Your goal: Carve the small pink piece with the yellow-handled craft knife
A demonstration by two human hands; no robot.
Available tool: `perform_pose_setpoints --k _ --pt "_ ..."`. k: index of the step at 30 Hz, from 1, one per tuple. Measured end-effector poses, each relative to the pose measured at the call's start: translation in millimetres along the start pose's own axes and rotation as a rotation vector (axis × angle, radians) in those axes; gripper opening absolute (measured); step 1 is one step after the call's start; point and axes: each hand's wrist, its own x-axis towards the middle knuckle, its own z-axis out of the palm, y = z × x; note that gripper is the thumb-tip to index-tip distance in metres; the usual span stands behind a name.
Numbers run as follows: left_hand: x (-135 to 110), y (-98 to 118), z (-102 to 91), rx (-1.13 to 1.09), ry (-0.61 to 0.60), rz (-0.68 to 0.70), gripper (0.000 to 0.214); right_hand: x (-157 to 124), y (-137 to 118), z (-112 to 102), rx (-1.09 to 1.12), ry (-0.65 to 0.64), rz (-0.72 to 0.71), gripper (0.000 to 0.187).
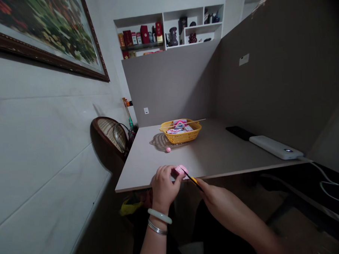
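Observation:
Near the front edge of the table, my left hand (164, 185) is closed around a soft-looking pink lump (181, 170), with thumb and fingers at its left side. My right hand (216, 196) grips a slim yellow-and-black knife-like tool (193, 180). The dark thin end of that tool meets the pink lump; whether it cuts in or only touches, I cannot tell. Farther back on the table lies a small pink ball (168, 150), apart from both hands.
A yellow plastic basket (183, 137) with printed packets inside stands at the back, a thin stick (199, 121) across its rim. To the right lie a white power bank (274, 146) with a cable and a dark flat object (239, 133). Grey partitions (173, 85) border the table (215, 155).

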Motion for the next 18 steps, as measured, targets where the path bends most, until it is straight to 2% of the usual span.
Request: perform_pose_setpoints --k 3,9,15,18 --pt "-0.1 1.0 -0.5 -0.022 -0.013 0.002 0.02 -4.9 3.4 -0.4 0.033 -0.031 -0.011 0.04" --pt "0.7 -0.6 0.2 -0.019 -0.013 -0.015 0.018 13.6 0.0 5.7 -0.055 -0.026 0.009 0.039" --pt "0.0 -0.3 0.7 -0.015 -0.013 -0.001 0.019 -5.0 4.8 -0.9 0.05 -0.028 -0.012 0.04" --pt "0.3 -0.2 0.4 -0.022 -0.019 0.0 0.019 -0.8 0.2 -0.7 0.006 -0.026 0.01 0.04"
